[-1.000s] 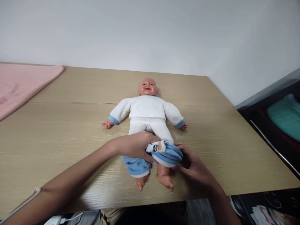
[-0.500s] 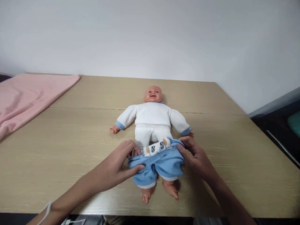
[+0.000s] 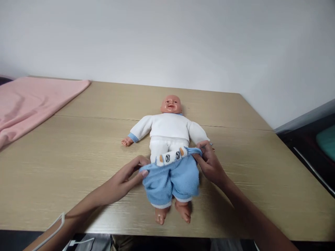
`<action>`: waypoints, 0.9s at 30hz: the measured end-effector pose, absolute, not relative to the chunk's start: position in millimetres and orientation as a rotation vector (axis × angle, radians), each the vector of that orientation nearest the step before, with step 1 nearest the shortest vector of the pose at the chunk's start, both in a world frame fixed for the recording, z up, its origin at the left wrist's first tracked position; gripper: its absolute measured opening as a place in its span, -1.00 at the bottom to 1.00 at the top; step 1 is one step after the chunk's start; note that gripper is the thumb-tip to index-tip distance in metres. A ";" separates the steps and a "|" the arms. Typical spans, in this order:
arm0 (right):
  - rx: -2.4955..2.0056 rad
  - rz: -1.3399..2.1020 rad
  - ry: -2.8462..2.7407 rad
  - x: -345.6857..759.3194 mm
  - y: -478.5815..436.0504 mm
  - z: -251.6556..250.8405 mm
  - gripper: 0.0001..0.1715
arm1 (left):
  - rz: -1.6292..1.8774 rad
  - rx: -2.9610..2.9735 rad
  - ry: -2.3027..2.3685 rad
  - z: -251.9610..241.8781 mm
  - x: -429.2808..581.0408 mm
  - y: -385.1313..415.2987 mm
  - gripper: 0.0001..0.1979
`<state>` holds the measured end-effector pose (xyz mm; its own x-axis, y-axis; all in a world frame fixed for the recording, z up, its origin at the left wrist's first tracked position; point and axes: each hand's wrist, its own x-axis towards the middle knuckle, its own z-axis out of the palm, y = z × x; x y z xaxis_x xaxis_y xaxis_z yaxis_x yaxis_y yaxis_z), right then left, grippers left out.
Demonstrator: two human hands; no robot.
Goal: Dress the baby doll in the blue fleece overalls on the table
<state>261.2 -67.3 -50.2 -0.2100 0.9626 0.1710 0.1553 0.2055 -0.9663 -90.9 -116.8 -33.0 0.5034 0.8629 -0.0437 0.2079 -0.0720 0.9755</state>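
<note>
Starting at the lower left of the frame, a thin white cable [image 3: 52, 230] loops beside the person's left forearm. Just above the near edge of the pale wood-grain surface [image 3: 78, 157], a plastic baby doll in a white fleece suit [image 3: 170, 127] lies on its back, its bare feet toward the camera. A pair of soft blue terry-cloth trousers [image 3: 172, 181] covers its legs from shins to hips, at the centre of the frame.

The left hand [image 3: 128, 176] is closed in a pinch on the trousers' waist at centre left. The right hand [image 3: 209, 164] grips the other end of the white patterned waistband [image 3: 171, 157], which is stretched between them.

The trousers look light, limp and stretchy, so they will likely sag and bunch. The elastic waistband at either hip seems the firmest place to hold. The doll looks light and may slide on the smooth surface.

Further back, a pink cloth [image 3: 31, 101] lies at the upper left. A dark shelf with a teal bundle [image 3: 326, 141] sits at the right edge, below a plain white wall [image 3: 167, 38].
</note>
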 end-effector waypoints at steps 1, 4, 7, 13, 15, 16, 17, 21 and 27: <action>-1.111 1.142 -1.546 259.5 -63.2 -50.8 -0.66 | 0.765 1.502 0.959 -37.6 -87.8 -113.9 -0.71; -1.159 1.182 -1.597 255.6 -52.1 -50.3 -0.68 | 0.865 1.231 0.993 -52.4 -78.9 -103.1 -0.62; -1.197 0.987 -1.738 253.9 -47.6 -49.7 -0.72 | 0.939 1.262 1.031 -60.6 -74.9 -90.7 -0.61; -1.215 0.638 -1.820 246.8 -41.9 -47.5 -0.78 | 1.189 1.469 1.082 -64.7 -68.8 -52.8 -0.61; -1.290 0.625 -1.774 242.5 -30.8 -47.9 -0.75 | 1.158 1.362 1.146 -66.6 -61.0 -34.7 -0.53; -1.314 0.630 -1.744 240.4 -23.9 -48.7 -0.74 | 1.142 1.316 1.159 -67.4 -56.3 -25.7 -0.48; -1.327 0.644 -1.714 238.6 -17.0 -49.9 -0.71 | 1.132 1.286 1.156 -67.9 -51.7 -17.5 -0.44; -1.328 0.721 -1.650 235.7 -1.6 -57.7 -0.61 | 1.182 1.320 1.137 -69.1 -42.7 -1.0 -0.46; -1.345 0.879 -1.587 243.6 -15.9 -69.2 -0.50 | 1.074 1.558 1.226 -69.3 -61.9 -18.8 -0.73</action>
